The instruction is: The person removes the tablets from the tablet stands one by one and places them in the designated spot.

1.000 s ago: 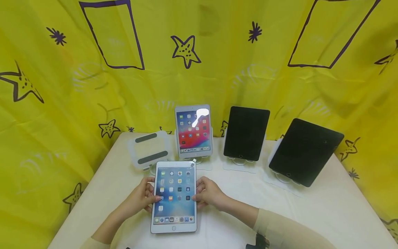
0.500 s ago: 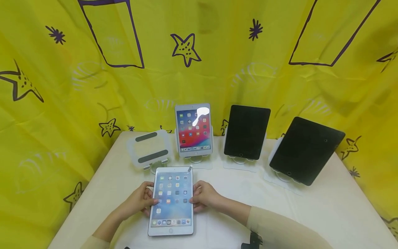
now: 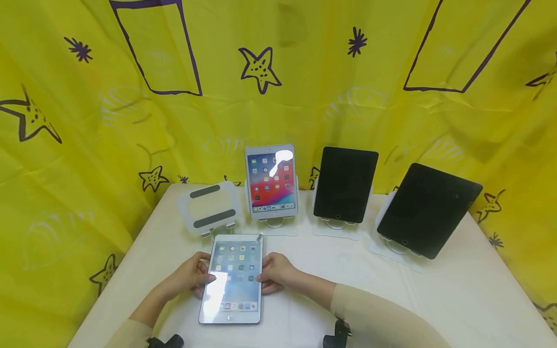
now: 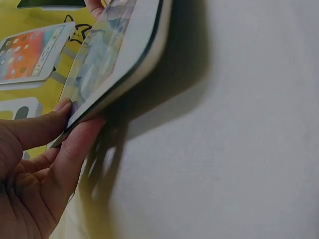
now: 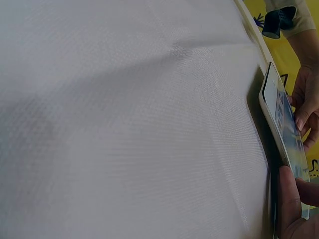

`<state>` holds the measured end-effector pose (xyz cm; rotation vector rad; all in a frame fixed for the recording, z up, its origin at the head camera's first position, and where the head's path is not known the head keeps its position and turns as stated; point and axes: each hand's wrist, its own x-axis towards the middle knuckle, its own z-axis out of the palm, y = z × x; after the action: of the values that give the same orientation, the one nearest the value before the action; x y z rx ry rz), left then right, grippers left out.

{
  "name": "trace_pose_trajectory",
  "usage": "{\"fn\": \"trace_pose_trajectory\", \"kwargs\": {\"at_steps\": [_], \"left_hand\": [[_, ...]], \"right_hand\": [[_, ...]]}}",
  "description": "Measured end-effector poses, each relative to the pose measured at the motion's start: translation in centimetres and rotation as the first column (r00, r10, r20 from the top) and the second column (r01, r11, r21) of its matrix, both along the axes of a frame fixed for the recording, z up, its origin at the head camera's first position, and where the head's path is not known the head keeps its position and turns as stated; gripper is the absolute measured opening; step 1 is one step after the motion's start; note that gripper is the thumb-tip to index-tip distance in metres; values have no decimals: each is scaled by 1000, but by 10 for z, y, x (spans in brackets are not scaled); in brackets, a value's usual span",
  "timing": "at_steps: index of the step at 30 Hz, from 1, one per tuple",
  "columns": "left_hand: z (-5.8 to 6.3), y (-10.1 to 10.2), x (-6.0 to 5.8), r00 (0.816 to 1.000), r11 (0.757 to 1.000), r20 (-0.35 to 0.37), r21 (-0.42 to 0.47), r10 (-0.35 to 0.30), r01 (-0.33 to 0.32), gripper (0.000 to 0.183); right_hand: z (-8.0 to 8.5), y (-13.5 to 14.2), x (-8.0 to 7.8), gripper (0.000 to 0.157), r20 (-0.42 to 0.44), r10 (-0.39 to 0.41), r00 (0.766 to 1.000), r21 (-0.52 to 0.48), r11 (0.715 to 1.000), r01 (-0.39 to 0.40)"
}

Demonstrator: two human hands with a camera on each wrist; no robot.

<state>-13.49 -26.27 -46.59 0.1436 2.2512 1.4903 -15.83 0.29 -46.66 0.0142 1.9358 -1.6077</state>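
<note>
A white tablet [image 3: 237, 285] with a lit home screen is held between both hands in front of the stands. My left hand [image 3: 188, 276] pinches its left edge, thumb on the screen side and fingers behind. At the opposite edge, my right hand [image 3: 278, 272] grips it the same way. In the left wrist view the tablet [image 4: 137, 55] is tilted and casts a shadow on the cloth below. The right wrist view shows the tablet [image 5: 286, 124] edge-on, its home-button end nearest the table. Glare covers the lower left of the screen.
A bare tablet stand [image 3: 214, 218] with grey pads is just behind the held tablet. To its right, a lit white tablet [image 3: 271, 181] and two dark tablets, one upright [image 3: 345, 184] and one slanted [image 3: 428, 210], rest on stands. A yellow curtain [image 3: 313, 111] hangs behind the white-covered table [image 3: 339, 270].
Both hands have moved the tablet a little to the left, and its top edge has come down away from the bare stand. Its angle has shifted, and glare now shows on the screen.
</note>
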Motion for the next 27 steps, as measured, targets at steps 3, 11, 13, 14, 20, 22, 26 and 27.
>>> {"fn": "trace_pose_trajectory", "kwargs": {"at_steps": [3, 11, 13, 14, 20, 22, 26, 27], "left_hand": [[-1, -2, -2, 1000, 999, 4, -35, 14, -14, 67], [-5, -7, -7, 998, 992, -13, -106, 61, -62, 63], [-5, -8, -7, 997, 990, -17, -120, 76, -78, 61], [-5, -9, -8, 996, 988, -16, -129, 84, -86, 61], [-3, -8, -8, 987, 967, -12, -198, 162, -161, 55], [-3, -9, -8, 982, 958, -13, -219, 190, -188, 53], [-3, -9, -9, 975, 942, -17, -255, 222, -219, 49], [-3, -9, -9, 974, 939, -17, -263, 226, -223, 49]], "right_hand": [[-2, -4, -2, 31, -7, -9, 1000, 10, 1000, 9], [-4, -16, -7, 31, -22, -49, 999, 37, 998, 50], [-3, -19, -8, 31, -19, -52, 998, 51, 997, 53], [-2, -20, -9, 30, -15, -53, 998, 62, 997, 54], [3, -26, -13, 27, 13, -34, 999, 115, 993, 32], [4, -27, -14, 26, 5, -21, 1000, 121, 992, 20], [4, -31, -14, 25, -15, -17, 1000, 120, 993, 19], [3, -32, -14, 25, -20, -18, 1000, 120, 993, 20]]}}
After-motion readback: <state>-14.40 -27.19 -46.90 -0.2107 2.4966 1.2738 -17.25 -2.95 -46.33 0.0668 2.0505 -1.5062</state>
